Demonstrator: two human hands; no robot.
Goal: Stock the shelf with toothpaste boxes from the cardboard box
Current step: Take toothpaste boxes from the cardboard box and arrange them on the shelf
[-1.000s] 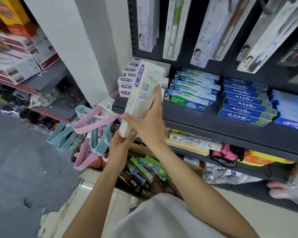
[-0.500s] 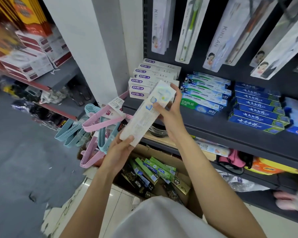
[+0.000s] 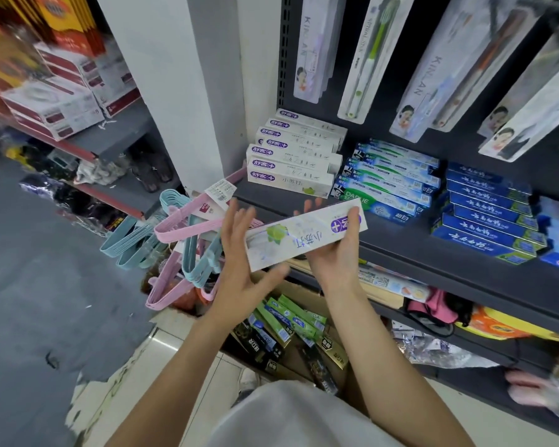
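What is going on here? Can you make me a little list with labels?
held item: white toothpaste box, lying roughly level in front of the shelf
right hand: grips the box's purple-logo end
left hand: fingers spread, touching the other end
matching stack: on the shelf's left end
neighbours: green Darlie boxes, blue boxes
cardboard box: on the floor below, more toothpaste inside

A white toothpaste box point(image 3: 305, 238) with a purple logo and green leaf print lies nearly level in front of the dark shelf point(image 3: 400, 243), logo end to the right and slightly higher, its print upside down. On the shelf a stack of matching white boxes point(image 3: 292, 156) sits at the left end, beside green-and-blue boxes point(image 3: 388, 182) and dark blue boxes point(image 3: 488, 214). Below, the open cardboard box point(image 3: 307, 291) holds green, black and gold toothpaste boxes point(image 3: 288, 327) lying jumbled.
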